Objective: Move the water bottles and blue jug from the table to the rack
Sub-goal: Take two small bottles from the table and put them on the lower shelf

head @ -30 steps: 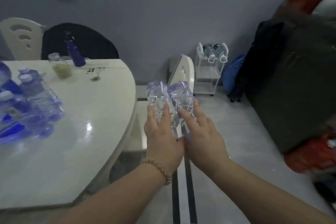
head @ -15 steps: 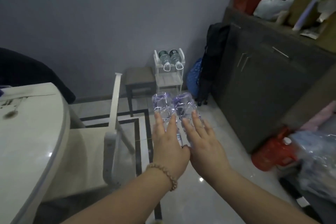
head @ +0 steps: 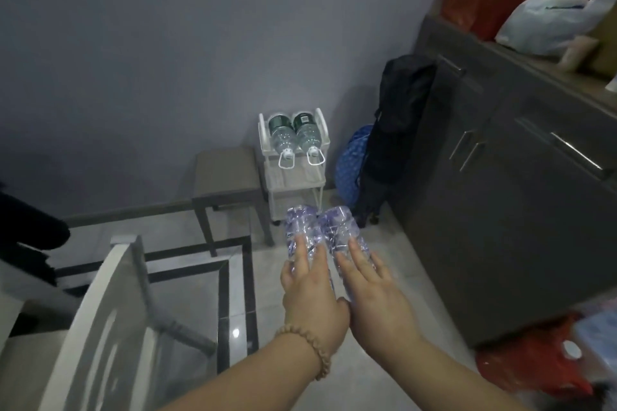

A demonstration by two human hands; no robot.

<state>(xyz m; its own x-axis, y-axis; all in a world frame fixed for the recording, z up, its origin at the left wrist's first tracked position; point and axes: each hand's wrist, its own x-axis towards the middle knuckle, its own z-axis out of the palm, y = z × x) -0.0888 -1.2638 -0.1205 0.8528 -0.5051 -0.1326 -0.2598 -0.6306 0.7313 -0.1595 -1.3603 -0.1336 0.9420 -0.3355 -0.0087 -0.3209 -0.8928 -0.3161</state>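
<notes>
The room is dim and bluish, lit softly from overhead, with no hard shadows. One small bright glare spot sits on the glossy pale tiled floor (head: 236,332). The white plastic chair back (head: 96,310) at lower left is smeared by motion blur, as are the red plastic bags (head: 534,374) at lower right. Wide-angle distortion bends the dark grey cabinet (head: 500,210) outward at the right edge.

A grey stool (head: 227,173) stands against the wall; a black bag (head: 399,130) leans on a dark cabinet (head: 521,210), a blue bag (head: 349,173) beside it
</notes>
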